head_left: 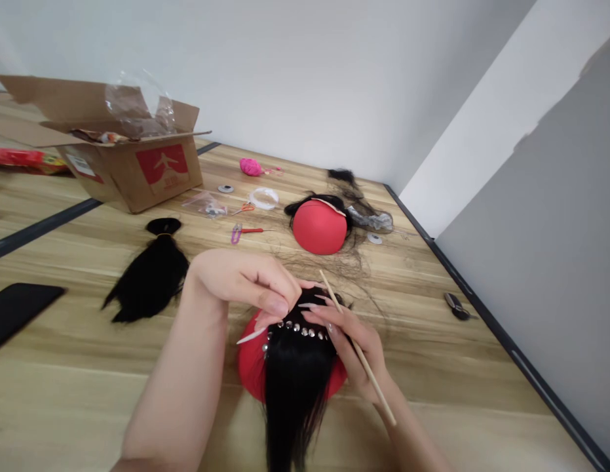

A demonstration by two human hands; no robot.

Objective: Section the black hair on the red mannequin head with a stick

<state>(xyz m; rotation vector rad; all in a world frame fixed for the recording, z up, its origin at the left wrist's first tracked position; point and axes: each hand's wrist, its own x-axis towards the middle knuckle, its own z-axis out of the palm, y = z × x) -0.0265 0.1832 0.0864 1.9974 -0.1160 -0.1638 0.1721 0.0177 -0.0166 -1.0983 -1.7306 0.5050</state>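
In front of me is a red rounded form [250, 370] with long, straight black hair [295, 393] lying over it and hanging toward me. A row of shiny silver studs [305, 332] runs across the hair and down its left side. My left hand [250, 282] is bent over the top, its fingers curled in a pinch near the hair; whatever is between the fingertips is hidden. A thin wooden stick [372, 377] lies slantwise in my right hand [361, 337], whose fingertips touch the hair just above the studs.
Behind stands another red form [319, 227] with black hair. A tied black hair bundle [150, 278] lies left, near an open cardboard box [132, 170]. Orange scissors [243, 208], a red-handled tool [252, 231], pink yarn [250, 167] and a car key [457, 307] are on the table.
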